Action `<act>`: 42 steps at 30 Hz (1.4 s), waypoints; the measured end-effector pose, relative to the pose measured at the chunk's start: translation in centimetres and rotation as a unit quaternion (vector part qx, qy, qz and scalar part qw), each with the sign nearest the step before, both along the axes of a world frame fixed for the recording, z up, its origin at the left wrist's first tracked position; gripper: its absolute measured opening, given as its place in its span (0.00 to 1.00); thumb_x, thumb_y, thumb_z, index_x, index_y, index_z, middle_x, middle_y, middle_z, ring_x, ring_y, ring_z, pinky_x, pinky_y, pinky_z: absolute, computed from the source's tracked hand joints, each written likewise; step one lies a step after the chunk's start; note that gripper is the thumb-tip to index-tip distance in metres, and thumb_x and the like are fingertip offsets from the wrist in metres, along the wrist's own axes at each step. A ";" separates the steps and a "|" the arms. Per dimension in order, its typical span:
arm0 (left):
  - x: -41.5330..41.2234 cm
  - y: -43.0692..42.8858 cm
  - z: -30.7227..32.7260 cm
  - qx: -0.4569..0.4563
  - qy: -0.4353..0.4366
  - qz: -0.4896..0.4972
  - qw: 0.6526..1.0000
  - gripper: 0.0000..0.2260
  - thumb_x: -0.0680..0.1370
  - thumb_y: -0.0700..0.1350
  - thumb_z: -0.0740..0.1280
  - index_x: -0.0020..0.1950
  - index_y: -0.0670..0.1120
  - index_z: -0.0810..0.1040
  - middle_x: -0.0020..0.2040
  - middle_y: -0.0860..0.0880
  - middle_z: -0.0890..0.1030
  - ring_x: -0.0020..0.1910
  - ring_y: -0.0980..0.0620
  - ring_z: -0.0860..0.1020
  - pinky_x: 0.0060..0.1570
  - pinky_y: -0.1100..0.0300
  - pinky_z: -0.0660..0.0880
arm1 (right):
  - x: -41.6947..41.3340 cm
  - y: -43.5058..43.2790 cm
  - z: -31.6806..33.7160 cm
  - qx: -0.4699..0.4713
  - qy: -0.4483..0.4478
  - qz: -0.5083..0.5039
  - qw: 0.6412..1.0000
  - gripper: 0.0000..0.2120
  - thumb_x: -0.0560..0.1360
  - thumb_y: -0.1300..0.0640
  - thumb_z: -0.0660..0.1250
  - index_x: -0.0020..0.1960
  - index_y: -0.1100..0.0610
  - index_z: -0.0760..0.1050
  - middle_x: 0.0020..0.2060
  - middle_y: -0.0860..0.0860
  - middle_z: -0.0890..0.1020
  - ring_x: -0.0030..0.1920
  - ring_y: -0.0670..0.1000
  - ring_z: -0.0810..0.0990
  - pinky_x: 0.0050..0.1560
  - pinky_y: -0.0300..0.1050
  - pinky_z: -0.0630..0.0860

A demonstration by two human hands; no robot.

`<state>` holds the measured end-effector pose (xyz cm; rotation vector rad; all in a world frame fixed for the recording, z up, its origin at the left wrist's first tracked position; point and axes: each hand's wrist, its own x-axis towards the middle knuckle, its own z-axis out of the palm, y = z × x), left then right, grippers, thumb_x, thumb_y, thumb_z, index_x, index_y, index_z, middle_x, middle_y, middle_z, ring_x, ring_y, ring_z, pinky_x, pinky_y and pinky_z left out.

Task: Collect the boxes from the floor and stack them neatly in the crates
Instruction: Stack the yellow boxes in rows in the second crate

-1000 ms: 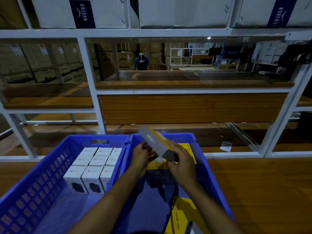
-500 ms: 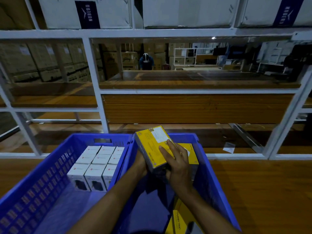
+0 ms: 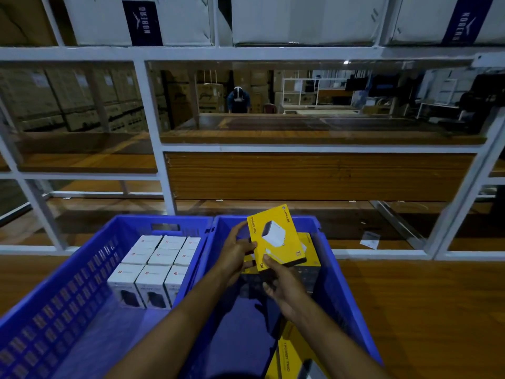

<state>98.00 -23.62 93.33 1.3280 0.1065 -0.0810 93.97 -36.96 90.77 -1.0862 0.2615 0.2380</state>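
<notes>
Both gripping: left hand [image 3: 235, 258] and right hand [image 3: 282, 292] pinch yellow box [image 3: 276, 236], long axis toward far wall of right crate [image 3: 343, 296]; stacked box [image 3: 312, 248] just below, beyond both hands.

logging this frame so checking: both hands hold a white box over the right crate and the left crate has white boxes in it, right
Not quite. The held box is yellow, not white. The head view shows the left hand and right hand gripping it over the right crate, and the left crate does hold white boxes.
</notes>
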 end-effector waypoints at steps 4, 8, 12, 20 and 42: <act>0.4 0.6 0.1 -0.011 0.009 0.036 0.999 0.23 0.78 0.30 0.61 0.66 0.53 0.74 0.56 0.42 0.83 0.51 0.39 0.82 0.48 0.42 0.79 | -0.2 0.1 0.1 -0.009 0.022 -0.003 1.000 0.14 0.74 0.48 0.73 0.54 0.57 0.81 0.38 0.52 0.83 0.33 0.48 0.74 0.31 0.43 0.66; 1.1 2.5 -0.1 0.019 0.051 0.070 0.996 0.18 0.79 0.31 0.58 0.59 0.51 0.76 0.50 0.40 0.82 0.41 0.41 0.78 0.39 0.50 0.74 | 0.6 -0.6 -0.7 -0.019 0.063 -0.016 0.998 0.08 0.76 0.56 0.71 0.50 0.58 0.73 0.29 0.52 0.73 0.25 0.47 0.67 0.21 0.39 0.60; 1.3 3.2 -1.5 0.076 0.095 0.083 0.989 0.11 0.76 0.29 0.58 0.44 0.40 0.78 0.37 0.37 0.77 0.31 0.46 0.73 0.30 0.54 0.71 | 0.2 0.0 -1.0 0.021 0.135 0.003 0.991 0.05 0.77 0.62 0.70 0.49 0.62 0.76 0.33 0.55 0.75 0.30 0.49 0.73 0.21 0.37 0.70; 1.9 0.6 -1.5 0.218 0.095 -0.052 0.970 0.06 0.77 0.34 0.69 0.46 0.43 0.74 0.45 0.47 0.77 0.34 0.59 0.79 0.27 0.68 0.73 | 3.3 -0.3 -1.8 0.123 0.182 -0.086 0.972 0.06 0.80 0.68 0.61 0.57 0.65 0.71 0.51 0.59 0.73 0.55 0.59 0.78 0.47 0.46 0.83; 5.4 1.4 -4.7 0.602 0.019 -0.156 0.783 0.48 0.76 0.45 0.71 0.80 0.45 0.36 0.67 0.32 0.72 0.63 0.36 0.75 0.58 0.50 0.72 | 6.6 -5.2 0.5 0.281 0.207 -0.108 0.931 0.27 0.73 0.54 0.66 0.70 0.61 0.66 0.70 0.66 0.69 0.70 0.73 0.65 0.65 0.66 0.72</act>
